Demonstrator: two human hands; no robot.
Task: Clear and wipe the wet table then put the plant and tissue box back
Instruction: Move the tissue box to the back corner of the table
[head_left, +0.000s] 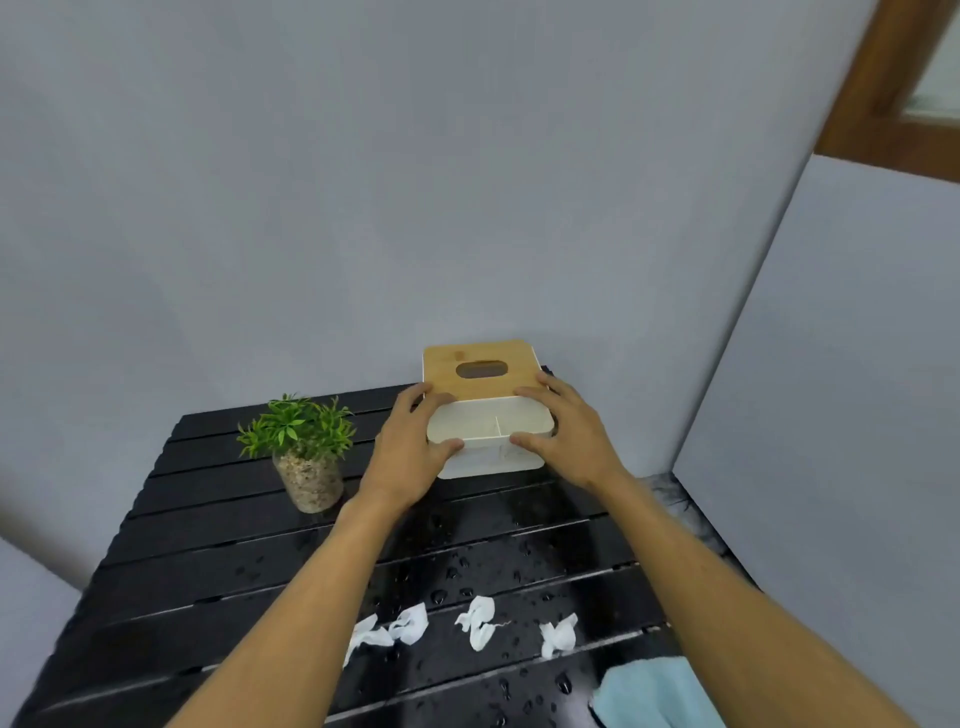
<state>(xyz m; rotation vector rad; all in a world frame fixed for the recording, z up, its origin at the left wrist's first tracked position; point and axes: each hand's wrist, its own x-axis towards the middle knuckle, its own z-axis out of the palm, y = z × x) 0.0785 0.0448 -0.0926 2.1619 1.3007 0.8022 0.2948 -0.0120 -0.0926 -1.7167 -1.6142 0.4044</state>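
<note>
A white tissue box (488, 434) with a bamboo lid and an open front compartment is at the far right of the black slatted table (208, 561). My left hand (410, 457) grips its left side and my right hand (563, 436) grips its right side, thumbs on the front rim. A small green plant (301, 447) in a glass jar of pebbles stands to the left of the box. Water drops cover the table's middle and near part. Several crumpled white tissues (480, 621) lie in a row near the front. A light blue cloth (654, 693) rests at the near right corner.
Grey walls close in behind and to the right of the table. A wooden window frame (883, 93) shows at the top right. The table's left edge drops off towards a pale floor.
</note>
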